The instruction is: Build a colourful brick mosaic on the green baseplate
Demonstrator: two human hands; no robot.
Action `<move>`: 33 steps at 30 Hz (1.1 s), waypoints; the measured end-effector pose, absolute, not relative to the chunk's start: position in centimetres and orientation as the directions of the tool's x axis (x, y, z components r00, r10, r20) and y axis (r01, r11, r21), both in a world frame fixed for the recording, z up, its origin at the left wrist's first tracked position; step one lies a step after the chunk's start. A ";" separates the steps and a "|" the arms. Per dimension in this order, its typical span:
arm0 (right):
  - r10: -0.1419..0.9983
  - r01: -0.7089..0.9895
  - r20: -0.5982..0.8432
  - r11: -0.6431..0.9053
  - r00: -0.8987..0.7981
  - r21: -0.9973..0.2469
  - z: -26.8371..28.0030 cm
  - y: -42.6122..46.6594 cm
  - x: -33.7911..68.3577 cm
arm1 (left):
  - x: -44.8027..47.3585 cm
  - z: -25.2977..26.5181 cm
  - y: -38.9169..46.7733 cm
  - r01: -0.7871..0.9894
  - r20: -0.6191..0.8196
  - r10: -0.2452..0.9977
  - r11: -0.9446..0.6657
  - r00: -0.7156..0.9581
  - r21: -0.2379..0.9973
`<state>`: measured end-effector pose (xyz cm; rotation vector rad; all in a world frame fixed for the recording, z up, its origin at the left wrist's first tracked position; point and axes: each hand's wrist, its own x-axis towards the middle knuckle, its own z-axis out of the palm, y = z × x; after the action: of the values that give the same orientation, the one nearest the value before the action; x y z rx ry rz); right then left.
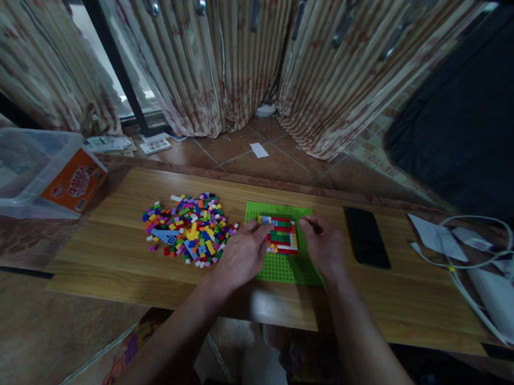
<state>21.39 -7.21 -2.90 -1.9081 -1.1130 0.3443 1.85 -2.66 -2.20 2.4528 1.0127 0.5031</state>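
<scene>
Brick build (pixel 280 229) sits on the green baseplate (pixel 274 270), right of the loose pile (pixel 202 230), probably for easy reach, my left hand (pixel 243 251) at its left edge seemingly steadying it, my right hand (pixel 324 241) curled near its far right corner, though I cannot tell whether either grips a brick.

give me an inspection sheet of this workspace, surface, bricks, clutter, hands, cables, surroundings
surface: wood-grain tabletop
job's things: green baseplate bearing a multicoloured brick build; loose brick pile to its left
clutter: dark phone right of the baseplate; white papers at the right end
hands: left hand at the build's left side; right hand near its right side, grip unclear
cables: white cable at the right end, partly looped
surroundings: patterned curtains, tiled floor, clear plastic box at left
</scene>
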 end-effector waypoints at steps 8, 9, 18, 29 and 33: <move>0.847 0.552 0.083 -0.265 0.526 -0.790 -4.1 -6.6 20.6 | 2.1 -2.4 -3.0 0.603 0.155 0.720 -0.662 0.676 0.444; 0.844 0.544 0.080 -0.267 0.531 -0.795 -4.1 -6.6 20.6 | 2.1 -2.4 -3.0 0.606 0.152 0.721 -0.662 0.676 0.441; 0.841 0.492 0.058 -0.256 0.537 -0.832 -4.6 -6.3 20.6 | 2.4 -1.7 -3.3 0.661 0.091 0.726 -0.665 0.682 0.348; 0.852 0.507 0.091 -0.218 0.516 -0.834 -4.9 -6.3 20.6 | 3.5 -2.0 -4.1 0.736 0.055 0.763 -0.638 0.644 0.227; 0.847 0.427 0.046 -0.219 0.529 -0.877 -4.7 -6.3 21.1 | 3.2 -2.2 -4.3 0.709 0.082 0.768 -0.621 0.635 0.333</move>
<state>21.14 -6.29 -4.72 -1.8391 -1.0528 0.5683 3.16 -4.28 -2.23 2.5878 1.1963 0.3145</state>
